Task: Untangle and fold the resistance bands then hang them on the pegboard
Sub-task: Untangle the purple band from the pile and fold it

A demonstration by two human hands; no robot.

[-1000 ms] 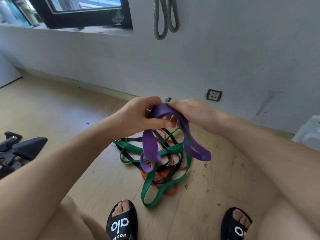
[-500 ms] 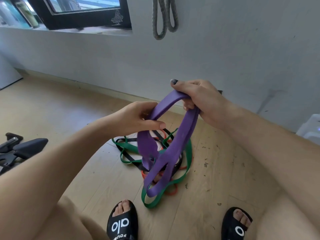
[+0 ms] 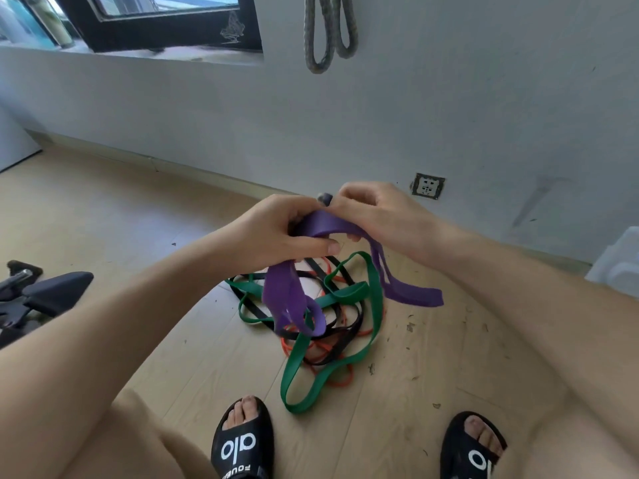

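Both hands [image 3: 276,233] grip purple band [image 3: 328,228]; loops seemingly downward

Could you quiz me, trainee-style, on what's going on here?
1. True or false: both hands hold the purple band.
2. Which band still lies on the floor? A) purple B) green C) yellow
3. Fill in: a grey rope hangs on the ____.

Key:
1. True: the left hand and the right hand both grip it.
2. B, the green band, tangled with black and orange ones.
3. wall
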